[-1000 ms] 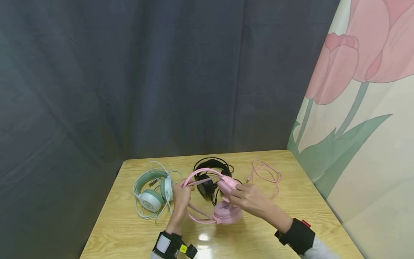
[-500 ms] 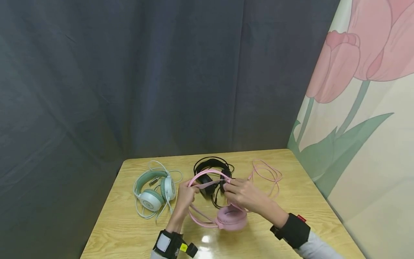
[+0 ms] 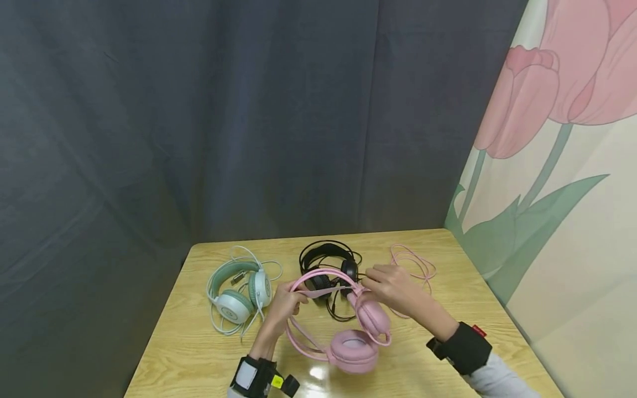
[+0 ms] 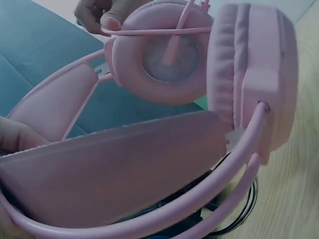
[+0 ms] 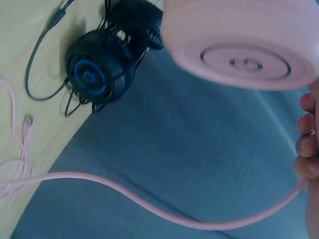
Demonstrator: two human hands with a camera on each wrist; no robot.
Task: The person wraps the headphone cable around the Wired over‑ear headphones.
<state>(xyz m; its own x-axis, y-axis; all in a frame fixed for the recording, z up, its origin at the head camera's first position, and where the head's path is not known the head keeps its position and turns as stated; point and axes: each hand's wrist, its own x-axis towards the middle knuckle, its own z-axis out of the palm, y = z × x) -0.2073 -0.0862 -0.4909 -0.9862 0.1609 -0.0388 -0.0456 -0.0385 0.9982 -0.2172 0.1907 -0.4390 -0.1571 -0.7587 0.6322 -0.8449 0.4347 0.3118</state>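
Observation:
My left hand (image 3: 285, 305) grips the headband of the pink headphones (image 3: 354, 352), which are tilted over the front part of the table. In the left wrist view the wide inner strap (image 4: 114, 169) passes close by the left fingers, and a microphone tip (image 4: 172, 50) crosses one padded ear cup (image 4: 129, 69). Beside the upper ear cup, my right hand (image 3: 390, 287) pinches a thin pink cable with curled fingers. From that hand the pink cable (image 5: 164, 215) sags toward the table in the right wrist view.
White-and-green headphones (image 3: 234, 304) lie at the left with their cable looped around them. Behind the pink pair are black headphones (image 3: 325, 254). Loose coils of pink cable (image 3: 423, 265) rest at the back right of the wooden table (image 3: 189, 354). A dark curtain (image 3: 298, 121) hangs behind.
The pink headphones have turned and come slightly lower, so both ear cups show more fully. My right hand went left, then back right and up. The left hand shifts little.

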